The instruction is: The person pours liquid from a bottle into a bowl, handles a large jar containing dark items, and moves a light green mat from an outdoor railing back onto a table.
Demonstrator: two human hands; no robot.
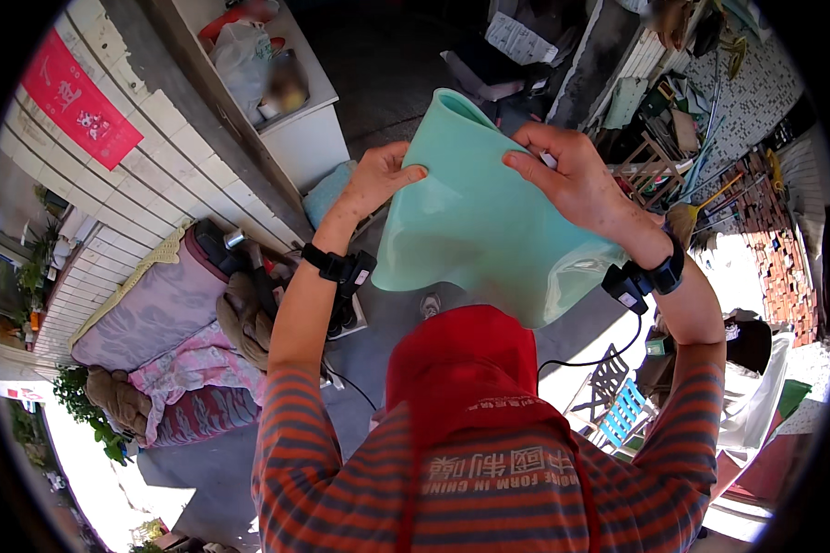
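Observation:
A glossy, mint-green plastic sheet [475, 203] is held up in front of me between both hands. Its top edge curls over into a loose roll, and the lower edge hangs in waves. At the upper left side, my left hand [373, 184] pinches it, thumb on the near face and fingers mostly hidden behind. My right hand [576, 180] grips the upper right side in the same way, its thumb pressed on the sheet. A small white bit shows by the right fingers; I cannot tell what it is. Both wrists wear black straps with small boxes.
A sofa [143, 318] with cloths and a pink blanket stands at left. Beyond my left hand is a white cabinet [304, 124] with bags on top. To the right are a small blue chair [624, 412], a broom [682, 221] and piled clutter. Cables hang from both wrist straps.

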